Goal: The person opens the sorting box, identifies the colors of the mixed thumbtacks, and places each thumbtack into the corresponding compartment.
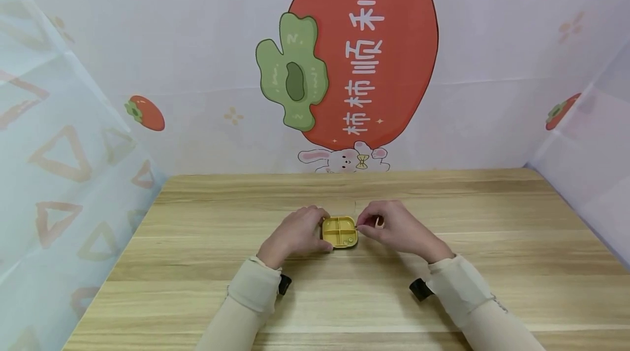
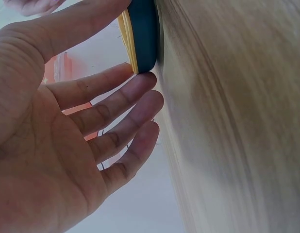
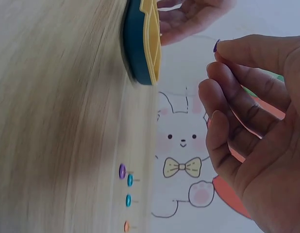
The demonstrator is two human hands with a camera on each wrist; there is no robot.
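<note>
A small yellow box (image 1: 339, 230) with several compartments and a dark teal outer shell (image 2: 142, 36) sits on the table. My left hand (image 1: 299, 232) holds its left side, with the thumb at the near edge and a finger at the far edge. In the left wrist view the other fingers are spread loosely. Just right of the box, my right hand (image 1: 394, 229) pinches a tiny purple thumbtack (image 3: 216, 46) between thumb and index finger. Small round pieces (image 1: 350, 240) lie in the near right compartment; their kind is too small to tell.
Several thumbtacks lie on the table in the right wrist view, among them a purple one (image 3: 122, 171), a teal one (image 3: 128, 200) and an orange one (image 3: 126, 226). The wooden table (image 1: 197, 296) ends at a printed backdrop (image 1: 211, 138).
</note>
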